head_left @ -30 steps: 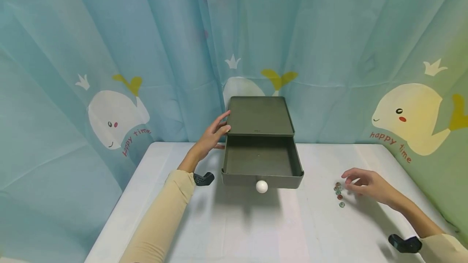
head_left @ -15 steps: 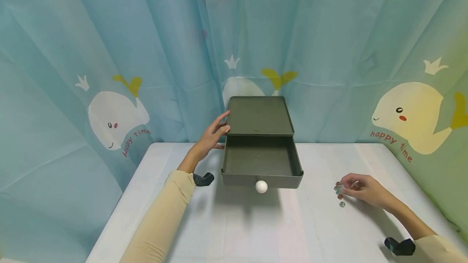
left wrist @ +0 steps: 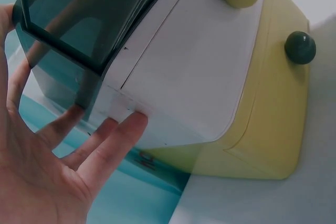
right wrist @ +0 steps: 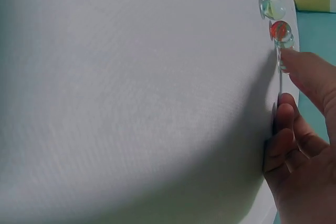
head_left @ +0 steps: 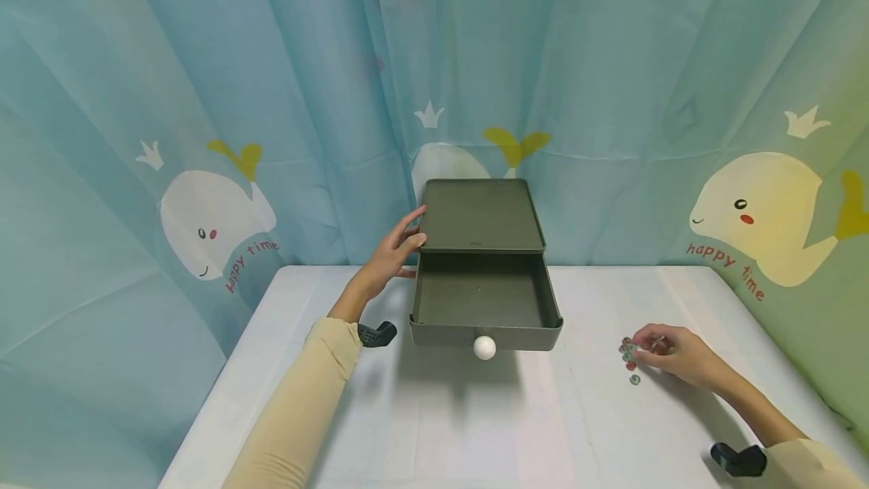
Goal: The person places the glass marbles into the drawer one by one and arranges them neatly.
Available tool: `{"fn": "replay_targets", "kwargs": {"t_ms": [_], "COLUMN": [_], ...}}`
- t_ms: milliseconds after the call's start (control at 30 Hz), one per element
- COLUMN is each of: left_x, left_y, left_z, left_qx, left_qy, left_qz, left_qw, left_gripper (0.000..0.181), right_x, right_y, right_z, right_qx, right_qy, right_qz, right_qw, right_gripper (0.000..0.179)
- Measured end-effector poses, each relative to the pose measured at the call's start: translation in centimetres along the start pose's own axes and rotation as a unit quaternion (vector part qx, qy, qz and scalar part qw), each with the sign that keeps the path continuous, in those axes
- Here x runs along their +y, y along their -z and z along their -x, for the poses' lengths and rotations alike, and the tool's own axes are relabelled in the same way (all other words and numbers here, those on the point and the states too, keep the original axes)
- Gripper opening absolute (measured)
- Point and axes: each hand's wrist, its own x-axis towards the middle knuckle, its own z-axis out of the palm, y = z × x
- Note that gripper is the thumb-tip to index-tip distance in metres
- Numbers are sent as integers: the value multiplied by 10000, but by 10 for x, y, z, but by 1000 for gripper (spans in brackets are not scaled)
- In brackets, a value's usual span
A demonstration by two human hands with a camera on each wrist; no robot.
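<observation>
A dark green drawer box [head_left: 485, 211], its front drawer [head_left: 480, 338] pulled out, stands at the table's middle. My left hand [head_left: 388, 259] lies along its left side. In the left wrist view, the left hand's fingers [left wrist: 113, 148] spread against the side of the white tier [left wrist: 194, 61]. On the right, my right hand [head_left: 679, 353] is low over the table beside several glass marbles [head_left: 627, 353]. In the right wrist view, its thumb [right wrist: 310, 72] overlaps the clear and red marbles [right wrist: 282, 31], other fingers curled below. I cannot tell whether it grips a marble.
Below the white tier in the left wrist view is a yellow tier [left wrist: 273, 108] with a dark green knob [left wrist: 300, 48]. A white knob [head_left: 485, 348] sits on the pulled-out drawer. Behind the white table [head_left: 495, 436] hangs a blue curtain [head_left: 326, 81] with whale prints.
My right hand has come down and slightly left to the marbles, then stayed almost still. The left hand and the pulled-out drawer have kept their places.
</observation>
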Motion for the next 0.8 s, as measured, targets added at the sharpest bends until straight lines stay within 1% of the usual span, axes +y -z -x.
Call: {"fn": "replay_targets", "kwargs": {"t_ms": [267, 367, 433, 667, 800], "left_x": [1, 0, 0, 0, 1], "left_y": [-1, 0, 0, 0, -1], "left_z": [0, 0, 0, 1, 1], "left_qx": [19, 11, 9, 10, -12], "left_qy": [29, 19, 13, 18, 24], "left_qz": [-8, -22, -21, -13, 2], "left_qw": [10000, 10000, 10000, 10000, 10000], "left_gripper": [60, 60, 60, 61, 62], "right_x": [-1, -1, -2, -1, -2], "right_y": [-2, -1, -1, -1, -2], "right_z": [0, 0, -1, 0, 0], "right_qx": [60, 27, 39, -32, 22], "right_qy": [-69, -76, -144, -73, -79], "right_qz": [209, 270, 266, 245, 239], "right_qw": [9997, 9996, 9995, 9997, 9997], "right_gripper": [15, 15, 15, 15, 16]}}
